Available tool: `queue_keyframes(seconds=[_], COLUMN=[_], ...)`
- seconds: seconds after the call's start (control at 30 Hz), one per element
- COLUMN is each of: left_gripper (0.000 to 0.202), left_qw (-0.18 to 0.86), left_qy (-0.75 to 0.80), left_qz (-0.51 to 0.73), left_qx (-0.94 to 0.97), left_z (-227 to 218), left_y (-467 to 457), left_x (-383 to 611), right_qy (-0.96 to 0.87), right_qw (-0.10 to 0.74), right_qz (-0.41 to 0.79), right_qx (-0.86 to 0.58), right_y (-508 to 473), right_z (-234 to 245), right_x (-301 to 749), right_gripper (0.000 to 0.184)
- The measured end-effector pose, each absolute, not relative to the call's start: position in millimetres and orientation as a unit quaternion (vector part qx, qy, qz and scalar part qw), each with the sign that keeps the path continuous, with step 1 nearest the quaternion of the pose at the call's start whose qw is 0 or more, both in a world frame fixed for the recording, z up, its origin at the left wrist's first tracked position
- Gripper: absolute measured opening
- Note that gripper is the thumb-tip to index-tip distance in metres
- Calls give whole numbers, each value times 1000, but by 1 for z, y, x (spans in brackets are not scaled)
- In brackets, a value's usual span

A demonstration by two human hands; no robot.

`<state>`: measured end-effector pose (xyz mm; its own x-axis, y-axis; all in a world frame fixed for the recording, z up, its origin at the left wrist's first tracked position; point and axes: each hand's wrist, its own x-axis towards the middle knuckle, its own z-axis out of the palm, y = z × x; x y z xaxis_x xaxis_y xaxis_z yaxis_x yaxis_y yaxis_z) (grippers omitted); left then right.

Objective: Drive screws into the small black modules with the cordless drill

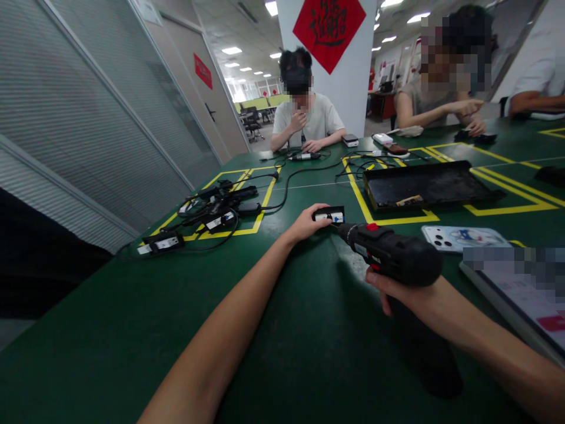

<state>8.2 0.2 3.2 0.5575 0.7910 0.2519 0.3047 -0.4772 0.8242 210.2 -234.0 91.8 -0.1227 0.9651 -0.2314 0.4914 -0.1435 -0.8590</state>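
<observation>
My right hand [397, 288] is wrapped round the grip of a black cordless drill [392, 250] with red accents. The drill points left, and its bit ends at the near edge of a small black case [336, 213] with white parts inside. My left hand [309, 224] grips the left end of that case on the green table, fingers closed over it. Whether the bit touches a screw is too small to tell.
Black adapters and cables [220, 206] lie piled inside yellow tape at left. A black tray [419, 185] sits at right, beyond a phone [468, 237] and a tablet [521, 294]. Across the table [176, 341] sit co-workers [309, 121].
</observation>
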Motion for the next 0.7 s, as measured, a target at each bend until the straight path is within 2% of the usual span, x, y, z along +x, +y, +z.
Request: queue_keyframes(seconds=[0.13, 0.33, 0.57, 0.7], left_gripper=[57, 56, 56, 57], left_qw=[377, 358, 356, 350], left_qy=[343, 355, 352, 347], left_qz=[327, 330, 321, 317], left_qx=[796, 798, 804, 810], left_z=[3, 5, 4, 4], left_y=[-2, -5, -4, -3], left_x=[9, 11, 13, 12], right_qy=[-585, -632, -691, -692], right_qw=[247, 330, 285, 228], right_qz=[415, 346, 302, 261], right_qx=[-651, -609, -592, -634], right_y=[-240, -251, -252, -248], right_z=[96, 97, 78, 67], right_x=[200, 185, 179, 174], right_gripper=[36, 64, 69, 86])
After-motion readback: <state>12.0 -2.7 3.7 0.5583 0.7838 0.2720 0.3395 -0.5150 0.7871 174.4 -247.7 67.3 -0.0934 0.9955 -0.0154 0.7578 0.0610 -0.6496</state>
